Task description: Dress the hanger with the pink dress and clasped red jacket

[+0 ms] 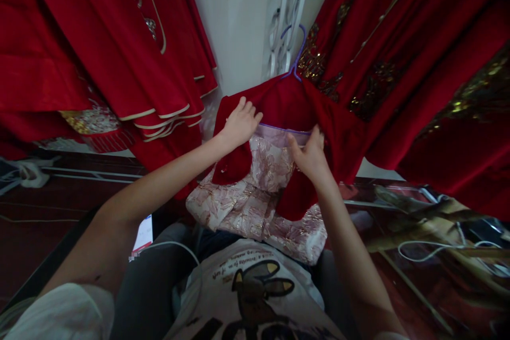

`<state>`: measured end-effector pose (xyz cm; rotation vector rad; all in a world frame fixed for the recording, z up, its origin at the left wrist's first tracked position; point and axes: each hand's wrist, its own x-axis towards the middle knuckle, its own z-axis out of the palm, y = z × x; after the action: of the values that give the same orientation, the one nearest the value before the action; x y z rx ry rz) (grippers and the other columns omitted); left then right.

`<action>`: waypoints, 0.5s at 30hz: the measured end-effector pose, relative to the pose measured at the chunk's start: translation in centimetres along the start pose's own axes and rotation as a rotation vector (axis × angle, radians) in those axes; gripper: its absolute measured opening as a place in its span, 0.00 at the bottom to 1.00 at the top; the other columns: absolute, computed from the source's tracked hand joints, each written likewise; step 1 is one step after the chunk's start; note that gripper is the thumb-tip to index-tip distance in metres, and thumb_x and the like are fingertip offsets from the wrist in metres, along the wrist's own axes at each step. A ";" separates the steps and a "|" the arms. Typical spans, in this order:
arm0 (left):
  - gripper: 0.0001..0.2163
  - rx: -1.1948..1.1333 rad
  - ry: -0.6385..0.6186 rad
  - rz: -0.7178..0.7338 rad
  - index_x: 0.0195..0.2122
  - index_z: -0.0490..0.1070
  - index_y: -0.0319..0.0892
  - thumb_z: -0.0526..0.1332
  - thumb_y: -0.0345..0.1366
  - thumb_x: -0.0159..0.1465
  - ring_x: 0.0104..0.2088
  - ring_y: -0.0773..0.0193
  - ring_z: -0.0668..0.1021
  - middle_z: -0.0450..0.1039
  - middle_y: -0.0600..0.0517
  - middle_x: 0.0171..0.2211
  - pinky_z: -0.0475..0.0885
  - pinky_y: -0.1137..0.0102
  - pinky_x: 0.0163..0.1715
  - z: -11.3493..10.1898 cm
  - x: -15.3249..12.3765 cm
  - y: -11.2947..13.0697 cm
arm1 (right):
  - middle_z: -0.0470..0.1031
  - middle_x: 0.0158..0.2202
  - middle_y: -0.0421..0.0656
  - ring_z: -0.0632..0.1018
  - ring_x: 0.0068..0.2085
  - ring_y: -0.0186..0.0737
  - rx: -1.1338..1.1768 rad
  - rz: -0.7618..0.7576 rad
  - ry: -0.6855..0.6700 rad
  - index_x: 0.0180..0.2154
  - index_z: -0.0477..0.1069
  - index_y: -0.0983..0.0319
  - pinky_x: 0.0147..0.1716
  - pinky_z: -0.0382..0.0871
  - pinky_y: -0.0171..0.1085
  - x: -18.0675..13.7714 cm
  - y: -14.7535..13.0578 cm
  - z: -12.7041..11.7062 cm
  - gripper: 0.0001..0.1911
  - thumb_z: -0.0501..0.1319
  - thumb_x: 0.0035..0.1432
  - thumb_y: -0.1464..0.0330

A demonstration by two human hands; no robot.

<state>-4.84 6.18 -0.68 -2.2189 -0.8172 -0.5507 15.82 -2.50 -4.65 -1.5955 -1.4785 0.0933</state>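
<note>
A red velvety jacket (342, 138) hangs on a purple hanger (295, 66) in front of me, its front parted. Inside it, a pink brocade garment (271, 162) with gold threads hangs from the hanger's lower bar, a plain pale band along its top. My left hand (241, 122) has its fingers curled over the jacket's left front, with the thumb hidden. On the other side, my right hand (313, 154) has its thumb on the pale band and its fingers at the band's right end, beside the jacket's right front. The brocade's lower part spreads towards my lap.
Red garments with pale trim (171, 111) hang at the left, and red garments with gold decoration (382, 90) at the right. A white metal frame (295, 0) stands behind the hanger. A phone (143, 234) lies by my left thigh. White cable (422, 244) lies among blurred items at right.
</note>
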 end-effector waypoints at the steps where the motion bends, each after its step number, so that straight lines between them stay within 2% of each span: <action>1: 0.12 0.016 -0.017 0.089 0.38 0.74 0.35 0.51 0.27 0.66 0.44 0.54 0.75 0.75 0.44 0.34 0.59 0.52 0.61 -0.5 0.2 0.0 | 0.52 0.64 0.74 0.54 0.68 0.65 -0.003 -0.033 0.006 0.65 0.46 0.82 0.65 0.49 0.58 -0.3 0.4 0.0 0.53 0.52 0.59 0.43; 3: 0.11 0.012 -0.044 0.193 0.40 0.73 0.35 0.51 0.28 0.65 0.43 0.56 0.75 0.75 0.46 0.35 0.56 0.54 0.65 -1.6 0.3 0.0 | 0.51 0.65 0.73 0.55 0.68 0.63 -0.021 -0.089 0.031 0.65 0.45 0.80 0.64 0.50 0.59 -0.8 1.2 0.0 0.51 0.50 0.60 0.44; 5: 0.12 0.024 -0.086 0.172 0.44 0.72 0.35 0.51 0.28 0.65 0.40 0.57 0.76 0.75 0.47 0.34 0.52 0.54 0.67 -2.2 0.1 -0.3 | 0.52 0.65 0.72 0.55 0.68 0.63 -0.074 -0.120 0.068 0.66 0.45 0.78 0.63 0.51 0.60 -1.0 1.8 -0.5 0.50 0.51 0.60 0.45; 7: 0.14 0.069 -0.141 0.105 0.47 0.72 0.34 0.49 0.27 0.65 0.42 0.56 0.76 0.76 0.46 0.35 0.52 0.54 0.67 -2.2 -0.5 -0.7 | 0.52 0.65 0.71 0.56 0.67 0.65 -0.158 -0.123 0.118 0.66 0.45 0.77 0.62 0.52 0.62 -0.7 2.2 -1.4 0.48 0.53 0.60 0.47; 10: 0.15 0.095 -0.188 -0.010 0.45 0.73 0.32 0.48 0.24 0.65 0.49 0.53 0.75 0.77 0.42 0.37 0.56 0.55 0.64 -1.0 -1.4 -1.5 | 0.56 0.63 0.70 0.60 0.65 0.67 -0.300 -0.097 0.181 0.65 0.50 0.76 0.60 0.53 0.62 0.4 2.6 -3.0 0.44 0.54 0.61 0.50; 13: 0.16 0.005 -0.149 -0.204 0.44 0.75 0.34 0.48 0.24 0.64 0.53 0.50 0.73 0.77 0.42 0.36 0.58 0.51 0.61 0.9 -1.6 -2.1 | 0.61 0.61 0.69 0.64 0.62 0.68 -0.408 -0.103 0.194 0.65 0.54 0.74 0.58 0.57 0.62 1.6 2.7 -4.2 0.41 0.54 0.62 0.51; 15: 0.16 -0.122 -0.072 -0.301 0.44 0.75 0.35 0.48 0.28 0.66 0.55 0.47 0.71 0.76 0.42 0.35 0.58 0.47 0.60 2.1 -1.1 -2.4 | 0.64 0.59 0.69 0.67 0.59 0.68 -0.456 -0.110 0.200 0.64 0.56 0.74 0.56 0.60 0.61 2.2 2.8 -4.9 0.39 0.53 0.63 0.52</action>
<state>-6.94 8.64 -1.57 -2.2494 -1.1954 -0.6821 21.46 -2.98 -2.53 -1.8112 -1.4923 -0.4846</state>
